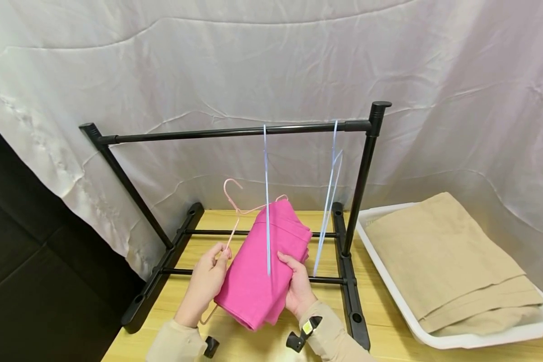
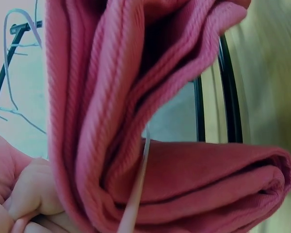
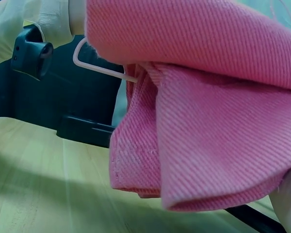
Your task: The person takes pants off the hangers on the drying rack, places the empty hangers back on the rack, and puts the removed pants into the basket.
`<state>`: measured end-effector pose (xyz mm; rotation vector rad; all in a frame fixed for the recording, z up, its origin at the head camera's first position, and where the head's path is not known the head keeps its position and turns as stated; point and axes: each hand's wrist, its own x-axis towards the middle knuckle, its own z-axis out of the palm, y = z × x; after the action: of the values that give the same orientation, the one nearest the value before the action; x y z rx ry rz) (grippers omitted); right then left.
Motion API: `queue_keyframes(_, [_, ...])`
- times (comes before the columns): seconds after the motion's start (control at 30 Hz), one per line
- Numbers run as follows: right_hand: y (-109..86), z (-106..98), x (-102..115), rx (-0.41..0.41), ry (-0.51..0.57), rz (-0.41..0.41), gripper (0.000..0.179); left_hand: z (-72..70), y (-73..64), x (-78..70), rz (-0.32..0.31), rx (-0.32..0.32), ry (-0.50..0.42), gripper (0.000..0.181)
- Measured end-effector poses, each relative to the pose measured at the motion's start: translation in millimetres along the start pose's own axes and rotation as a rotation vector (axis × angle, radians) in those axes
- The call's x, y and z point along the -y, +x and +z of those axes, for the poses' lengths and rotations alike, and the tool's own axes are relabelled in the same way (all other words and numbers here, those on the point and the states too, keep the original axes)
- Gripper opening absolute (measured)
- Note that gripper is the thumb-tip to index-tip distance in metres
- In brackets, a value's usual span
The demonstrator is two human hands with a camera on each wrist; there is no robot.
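My left hand [image 1: 209, 275] pinches the side wire of a pale pink hanger [image 1: 234, 229] between thumb and fingers. A folded bright pink twill garment [image 1: 253, 281] hangs over this hanger, whose hook stands free above it at the left. On the garment's right side, my right hand [image 1: 297, 284] grips the cloth with the thumb in front and the other fingers hidden behind. In the left wrist view, the garment's folded layers [image 2: 99, 111] fall on both sides of the hanger's wire [image 2: 138, 189]. A corner of the hanger [image 3: 99, 69] sticks out beside the cloth in the right wrist view.
A black rack [image 1: 199, 134] stands on the wooden table [image 1: 380, 311] around the hands. Two light blue hangers [image 1: 266, 191] [image 1: 328, 216] hang from its top bar, one crossing in front of the garment. To the right, a white basket [image 1: 391, 291] holds folded tan cloth [image 1: 443, 261].
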<state>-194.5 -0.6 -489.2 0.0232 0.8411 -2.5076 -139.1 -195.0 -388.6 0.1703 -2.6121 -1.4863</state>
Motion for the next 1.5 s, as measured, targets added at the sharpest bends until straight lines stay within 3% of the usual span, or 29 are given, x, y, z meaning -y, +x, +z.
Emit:
queue_keyframes(0.3, [-2.8, 1.6, 3.6, -0.005, 0.034, -0.030, 0.021, -5.7, 4.6, 4.9, -0.027, 0.010, -0.078, 0.021])
queue_keyframes(0.5, [-6.4, 3.1, 5.8, 0.003, 0.056, -0.014, 0.026, -6.7, 5.8, 11.1, -0.053, 0.010, -0.116, 0.022])
queue_keyframes(0.73, [-7.4, 4.5, 6.6, 0.000, 0.048, -0.042, 0.020, -7.4, 6.7, 16.9, -0.083, 0.032, -0.211, 0.023])
queue_keyframes(1.5, [-8.9, 2.0, 6.0, -0.014, 0.079, -0.066, 0.022, -2.4, 13.3, 39.6, -0.175, 0.049, -0.293, 0.025])
